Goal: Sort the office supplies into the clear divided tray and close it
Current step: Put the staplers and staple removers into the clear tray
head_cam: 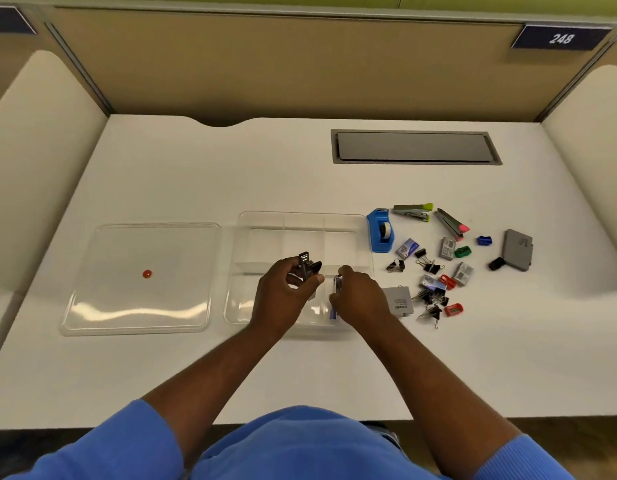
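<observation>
**A:** What is taking up most of the view?

**B:** A white desk (231,174) is filling it, with a grey cable hatch (414,147) sitting at the far right. The clear lid (144,306) is lying flat on the left, just beside the tray and apart from it, and is showing a small red knob (147,273).

**A:** And the clear divided tray (265,244)?

**B:** It is sitting open in the middle of the desk. Both hands are hovering over its near half.

**A:** What are the hands doing?

**B:** The left hand (286,289) is curling its fingers round a black stapler (307,266) and holding it above the tray. The right hand (359,292) is pinching a purple-ended stapler (336,287) upright over the near right compartments. I cannot tell whether it is touching the tray floor.

**A:** What is waiting on the right?

**B:** A blue tape dispenser (379,230) is standing just beside the tray's far right corner. A grey case (517,249) is lying farthest right, and a grey Camlin box (399,301) is sitting next to the right wrist. A green-tipped stapler (412,211) and a pink-tipped stapler (450,223) are lying beyond the pile. Small staple boxes (447,248), black binder clips (428,261) and coloured sharpeners (484,240) are lying scattered between them.
</observation>
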Demonstrator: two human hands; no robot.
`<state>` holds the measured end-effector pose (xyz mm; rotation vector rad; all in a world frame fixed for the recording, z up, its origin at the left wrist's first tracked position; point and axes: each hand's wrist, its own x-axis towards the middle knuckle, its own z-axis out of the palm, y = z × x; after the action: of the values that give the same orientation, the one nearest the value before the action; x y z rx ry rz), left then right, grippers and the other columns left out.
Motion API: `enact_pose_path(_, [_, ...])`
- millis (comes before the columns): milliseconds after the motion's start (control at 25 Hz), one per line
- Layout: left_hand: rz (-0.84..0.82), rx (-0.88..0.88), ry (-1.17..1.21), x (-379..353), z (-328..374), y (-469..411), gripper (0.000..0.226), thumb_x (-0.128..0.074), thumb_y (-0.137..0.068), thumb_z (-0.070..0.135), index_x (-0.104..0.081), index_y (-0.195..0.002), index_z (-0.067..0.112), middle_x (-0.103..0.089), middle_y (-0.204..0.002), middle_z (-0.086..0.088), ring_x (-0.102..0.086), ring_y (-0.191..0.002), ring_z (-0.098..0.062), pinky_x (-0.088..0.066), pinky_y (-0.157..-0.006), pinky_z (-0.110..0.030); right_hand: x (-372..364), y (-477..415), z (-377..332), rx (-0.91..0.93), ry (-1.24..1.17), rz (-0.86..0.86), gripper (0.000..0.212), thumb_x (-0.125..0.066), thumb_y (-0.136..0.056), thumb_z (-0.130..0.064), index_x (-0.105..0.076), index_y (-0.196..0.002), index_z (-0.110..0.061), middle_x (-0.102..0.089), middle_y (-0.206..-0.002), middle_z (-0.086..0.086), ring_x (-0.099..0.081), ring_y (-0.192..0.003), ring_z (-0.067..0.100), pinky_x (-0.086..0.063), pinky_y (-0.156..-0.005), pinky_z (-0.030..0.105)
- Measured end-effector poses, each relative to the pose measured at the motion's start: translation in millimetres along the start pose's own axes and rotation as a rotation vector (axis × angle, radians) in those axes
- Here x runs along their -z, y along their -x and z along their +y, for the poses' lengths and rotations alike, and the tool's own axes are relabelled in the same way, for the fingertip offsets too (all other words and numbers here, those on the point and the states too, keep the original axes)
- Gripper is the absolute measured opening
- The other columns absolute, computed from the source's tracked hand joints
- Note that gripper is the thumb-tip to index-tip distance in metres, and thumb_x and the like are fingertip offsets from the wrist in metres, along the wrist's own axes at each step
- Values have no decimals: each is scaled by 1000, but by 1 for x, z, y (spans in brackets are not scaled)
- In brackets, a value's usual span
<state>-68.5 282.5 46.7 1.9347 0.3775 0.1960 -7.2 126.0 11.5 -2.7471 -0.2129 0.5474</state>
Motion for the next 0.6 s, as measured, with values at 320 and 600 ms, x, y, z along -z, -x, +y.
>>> enact_pose_path(320, [-189, 13, 58, -3, -3, -18, 32, -78, -76, 50, -70, -104, 38, -72, -81, 18, -67, -77, 0, -47, -65, -10, 34, 9, -3, 134, -715, 89, 34, -58, -95, -12, -62, -126, -27, -74, -105, -6, -69, -98, 9, -54, -86, 21])
enact_pose_path(600, [-312, -48, -51, -16, 1, -30, 53, -75, -84, 41, -57, -134, 34, -72, -108, 19, -63, -105, 3, -50, -96, -28, 51, 16, 2, 164, -848, 64, 41, -74, -89, -25, -63, -128, -30, -75, -99, -4, -71, -93, 13, -58, -89, 44])
